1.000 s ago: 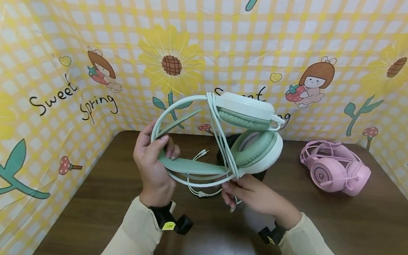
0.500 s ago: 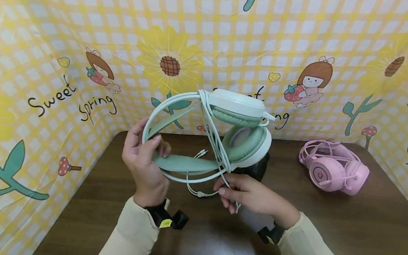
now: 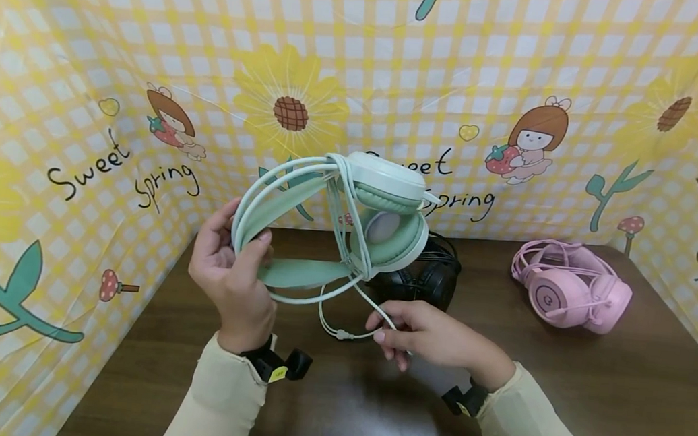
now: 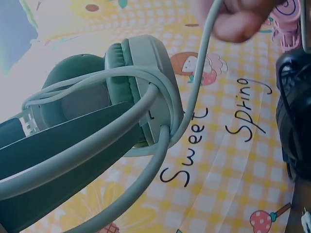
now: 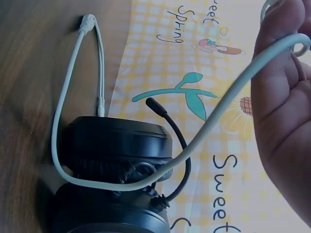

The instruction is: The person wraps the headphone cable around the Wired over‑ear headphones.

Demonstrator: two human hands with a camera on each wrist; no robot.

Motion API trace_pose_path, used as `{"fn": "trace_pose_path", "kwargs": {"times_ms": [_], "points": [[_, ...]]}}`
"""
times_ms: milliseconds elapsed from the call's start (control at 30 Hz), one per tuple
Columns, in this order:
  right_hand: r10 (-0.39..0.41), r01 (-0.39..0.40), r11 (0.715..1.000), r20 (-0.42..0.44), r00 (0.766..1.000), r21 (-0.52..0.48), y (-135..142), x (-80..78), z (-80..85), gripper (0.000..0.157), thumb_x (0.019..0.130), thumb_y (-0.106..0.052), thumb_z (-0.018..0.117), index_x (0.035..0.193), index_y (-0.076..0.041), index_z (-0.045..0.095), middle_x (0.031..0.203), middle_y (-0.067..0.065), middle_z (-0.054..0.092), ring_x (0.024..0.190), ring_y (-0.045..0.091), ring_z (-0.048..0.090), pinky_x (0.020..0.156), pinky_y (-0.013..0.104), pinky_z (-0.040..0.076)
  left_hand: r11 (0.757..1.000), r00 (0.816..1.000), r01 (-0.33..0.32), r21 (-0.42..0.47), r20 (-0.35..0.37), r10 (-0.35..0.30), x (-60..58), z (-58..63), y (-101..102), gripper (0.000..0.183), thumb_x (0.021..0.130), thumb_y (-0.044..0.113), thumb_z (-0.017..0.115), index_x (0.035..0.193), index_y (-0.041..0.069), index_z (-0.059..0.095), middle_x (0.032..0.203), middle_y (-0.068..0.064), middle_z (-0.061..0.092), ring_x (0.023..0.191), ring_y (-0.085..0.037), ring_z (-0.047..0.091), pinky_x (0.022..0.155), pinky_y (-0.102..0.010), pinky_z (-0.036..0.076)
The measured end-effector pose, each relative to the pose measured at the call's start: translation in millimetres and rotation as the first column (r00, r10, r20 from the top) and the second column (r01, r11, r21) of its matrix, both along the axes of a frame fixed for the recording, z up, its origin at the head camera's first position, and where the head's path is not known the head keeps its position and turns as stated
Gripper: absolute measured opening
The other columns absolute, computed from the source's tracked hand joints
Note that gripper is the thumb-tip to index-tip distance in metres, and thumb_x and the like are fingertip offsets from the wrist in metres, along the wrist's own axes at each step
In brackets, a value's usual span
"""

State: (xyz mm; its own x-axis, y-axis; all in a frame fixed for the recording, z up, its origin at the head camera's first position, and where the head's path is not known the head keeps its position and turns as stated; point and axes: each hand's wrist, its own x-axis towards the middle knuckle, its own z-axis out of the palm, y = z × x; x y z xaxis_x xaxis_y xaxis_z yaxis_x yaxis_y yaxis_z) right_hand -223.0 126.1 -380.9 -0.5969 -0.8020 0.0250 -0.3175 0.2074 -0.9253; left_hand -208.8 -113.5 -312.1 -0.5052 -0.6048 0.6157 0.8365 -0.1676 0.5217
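Observation:
My left hand (image 3: 232,277) grips the headband of a pair of mint-green and white headphones (image 3: 391,177), lifted above the table with the ear cups toward the right. A white cable (image 4: 201,58) is looped round the headphones beside the ear cups. Lower right of them, my right hand (image 3: 432,335) pinches the cable's free length between thumb and fingers. In the right wrist view, that cable (image 5: 214,121) sags from the hand across the black headphones, down to its splitter (image 5: 87,23) and plug end on the table.
Black headphones (image 3: 438,282) with a boom microphone (image 5: 156,108) lie on the brown table (image 3: 336,406) behind my hands. Pink headphones (image 3: 569,287), wrapped in their own cable, lie at the back right. A yellow checked cloth (image 3: 384,58) stands as a wall round the table.
The left hand has carried the mint headphones to the left and turned them a little. A length of cable now stretches between them and the right hand, and more of the black headphones shows.

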Motion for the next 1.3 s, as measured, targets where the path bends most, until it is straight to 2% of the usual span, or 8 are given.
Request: {"fn": "trace_pose_path", "kwargs": {"times_ms": [133,233,367,500,667,833,1033,1300], "points": [[-0.005,0.005,1.000,-0.008,1.000,0.015,1.3,0.9,2.9,0.012,0.100,-0.018,0.056,0.110,-0.012,0.059,0.073,0.004,0.062,0.055,0.025,0.063,0.052,0.033,0.052,1.000,1.000,-0.018,-0.023,-0.013,0.018,-1.7,-0.9,-1.8,0.035,0.072,-0.015,0.062,0.107,-0.014,0.065,0.080,-0.017,0.058,0.054,-0.017,0.049,0.049,-0.024,0.042],[-0.006,0.006,1.000,-0.006,1.000,0.020,2.1,1.6,5.1,0.011,0.099,-0.019,0.056,0.108,-0.012,0.059,0.074,0.009,0.063,0.055,0.030,0.063,0.053,0.034,0.053,0.998,0.999,-0.043,-0.047,-0.020,0.042,-2.4,-1.1,-2.1,0.034,0.071,-0.015,0.063,0.105,-0.014,0.066,0.080,-0.018,0.059,0.057,-0.017,0.052,0.050,-0.023,0.043],[0.000,0.000,1.000,-0.002,1.000,0.008,4.3,2.4,7.5,0.010,0.099,-0.019,0.058,0.102,-0.010,0.059,0.073,0.012,0.062,0.056,0.026,0.062,0.055,0.038,0.054,0.992,0.996,-0.090,-0.091,-0.036,0.087,-3.0,-1.2,-2.4,0.034,0.069,-0.014,0.066,0.103,-0.014,0.067,0.085,-0.021,0.063,0.067,-0.020,0.058,0.060,-0.026,0.049],[0.016,-0.016,1.000,-0.022,1.000,-0.019,7.4,4.1,11.7,0.013,0.097,-0.019,0.060,0.098,-0.006,0.060,0.071,0.008,0.061,0.058,0.018,0.061,0.057,0.041,0.055,0.980,0.990,-0.134,-0.148,-0.064,0.125,-3.2,-1.1,-3.0,0.035,0.067,-0.013,0.069,0.102,-0.016,0.067,0.090,-0.025,0.066,0.073,-0.022,0.062,0.069,-0.028,0.051],[0.025,-0.025,1.000,-0.069,0.997,-0.009,13.2,6.4,19.5,0.013,0.097,-0.022,0.062,0.096,-0.009,0.060,0.068,0.001,0.060,0.058,0.018,0.062,0.054,0.032,0.052,0.961,0.987,-0.156,-0.229,-0.076,0.142,-3.2,-1.9,-2.6,0.036,0.067,-0.012,0.070,0.102,-0.017,0.066,0.091,-0.024,0.067,0.077,-0.022,0.064,0.072,-0.029,0.052],[0.034,-0.034,0.999,-0.105,0.994,0.003,20.4,8.2,25.7,0.010,0.096,-0.023,0.063,0.094,-0.013,0.060,0.067,-0.002,0.059,0.055,0.018,0.062,0.047,0.025,0.045,0.929,0.981,-0.189,-0.317,-0.101,0.165,-3.9,-4.9,-1.5,0.036,0.067,-0.009,0.071,0.102,-0.015,0.068,0.088,-0.020,0.067,0.077,-0.022,0.064,0.072,-0.028,0.051],[0.052,-0.057,0.998,-0.163,0.985,-0.029,27.7,8.7,31.8,0.011,0.094,-0.021,0.066,0.094,-0.013,0.059,0.069,-0.003,0.061,0.049,0.019,0.059,0.043,0.027,0.046,0.884,0.973,-0.225,-0.410,-0.148,0.179,-6.3,-7.2,-0.2,0.036,0.065,-0.001,0.073,0.099,-0.012,0.070,0.081,-0.019,0.065,0.075,-0.018,0.060,0.069,-0.026,0.048],[0.046,-0.033,0.998,-0.298,0.953,0.048,36.4,8.1,36.9,0.011,0.089,-0.025,0.071,0.097,-0.021,0.065,0.072,-0.013,0.060,0.054,-0.001,0.048,0.046,0.021,0.042,0.822,0.961,-0.269,-0.502,-0.192,0.197,-8.5,-9.4,0.3,0.034,0.065,0.004,0.069,0.097,-0.008,0.072,0.075,-0.016,0.063,0.067,-0.017,0.054,0.063,-0.025,0.043]]}}
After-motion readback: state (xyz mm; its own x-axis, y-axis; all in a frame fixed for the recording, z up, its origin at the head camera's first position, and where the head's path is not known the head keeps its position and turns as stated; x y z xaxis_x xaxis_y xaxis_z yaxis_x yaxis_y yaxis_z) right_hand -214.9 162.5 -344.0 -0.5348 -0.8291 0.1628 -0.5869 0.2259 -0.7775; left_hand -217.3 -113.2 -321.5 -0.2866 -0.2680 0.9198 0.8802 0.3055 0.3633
